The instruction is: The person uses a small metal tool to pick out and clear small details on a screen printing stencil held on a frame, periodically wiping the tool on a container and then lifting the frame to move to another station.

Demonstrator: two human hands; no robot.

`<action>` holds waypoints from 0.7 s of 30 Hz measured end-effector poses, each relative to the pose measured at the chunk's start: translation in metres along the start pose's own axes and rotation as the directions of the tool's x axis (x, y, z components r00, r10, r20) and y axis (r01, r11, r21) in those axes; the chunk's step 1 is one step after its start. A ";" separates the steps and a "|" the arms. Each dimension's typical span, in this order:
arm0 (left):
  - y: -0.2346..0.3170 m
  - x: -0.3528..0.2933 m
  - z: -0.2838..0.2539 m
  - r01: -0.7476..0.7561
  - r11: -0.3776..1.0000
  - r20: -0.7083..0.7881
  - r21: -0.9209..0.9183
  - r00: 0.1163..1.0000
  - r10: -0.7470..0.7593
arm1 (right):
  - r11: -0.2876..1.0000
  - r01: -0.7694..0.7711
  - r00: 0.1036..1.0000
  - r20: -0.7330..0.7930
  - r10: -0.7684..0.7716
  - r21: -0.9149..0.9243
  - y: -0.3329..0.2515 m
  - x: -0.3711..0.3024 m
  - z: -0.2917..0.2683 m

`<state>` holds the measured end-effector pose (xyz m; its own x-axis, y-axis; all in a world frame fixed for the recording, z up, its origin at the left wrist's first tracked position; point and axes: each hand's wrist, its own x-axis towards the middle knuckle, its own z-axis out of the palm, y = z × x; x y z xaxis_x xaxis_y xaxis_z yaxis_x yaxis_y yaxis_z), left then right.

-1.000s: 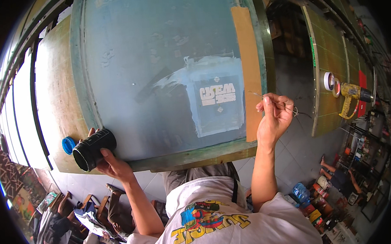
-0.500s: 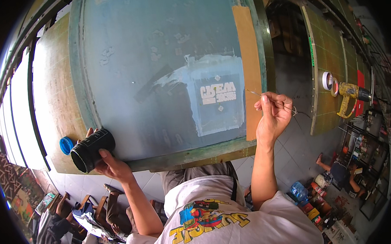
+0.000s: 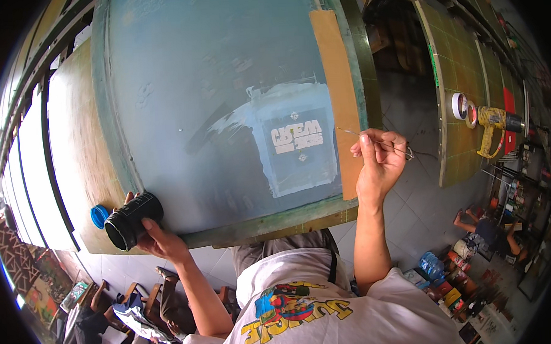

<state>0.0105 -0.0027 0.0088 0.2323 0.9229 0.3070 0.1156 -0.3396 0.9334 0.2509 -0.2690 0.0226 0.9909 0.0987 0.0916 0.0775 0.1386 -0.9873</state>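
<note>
My left hand (image 3: 160, 240) is wrapped round a black open-mouthed jar (image 3: 136, 216), tilted on its side at the near left corner of a framed printing screen (image 3: 178, 65). Close by the jar lies a round blue lid (image 3: 99, 216). Between the fingertips of my right hand (image 3: 380, 167) is a thin wire-like tool (image 3: 350, 132), its tip pointing left over a strip of brown tape (image 3: 340, 95) along the screen's right side. Left of that tip, a light design (image 3: 297, 137) shows inside a pale blue coated patch. What the jar contains is hidden.
On a board (image 3: 458, 59) at the right are rolls of tape (image 3: 459, 106) and a yellow heat gun (image 3: 492, 125). A wooden board (image 3: 70, 119) extends under the screen's left side. Other people sit low at the left (image 3: 170, 302) and right (image 3: 490, 233).
The view has shifted slightly, so the screen appears a little further left. The jar's mouth sits slightly lower and to the right. Both hands keep their holds.
</note>
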 end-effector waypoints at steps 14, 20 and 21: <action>-0.005 -0.001 -0.006 -0.006 0.998 0.066 0.064 0.998 0.001 | 0.999 0.008 1.000 -0.006 -0.008 0.054 0.002 0.000 -0.003; -0.004 -0.001 -0.006 -0.015 0.996 0.072 0.087 0.997 0.009 | 0.998 0.013 1.000 0.011 -0.014 0.067 0.004 0.000 -0.003; -0.003 -0.001 -0.005 -0.021 0.996 0.068 0.090 0.998 0.015 | 0.998 0.014 1.000 0.013 -0.014 0.060 0.004 0.000 -0.003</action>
<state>0.0050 -0.0014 0.0071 0.2994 0.9031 0.3078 0.1970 -0.3742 0.9062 0.2513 -0.2711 0.0185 0.9882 0.1095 0.1076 0.0842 0.1992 -0.9763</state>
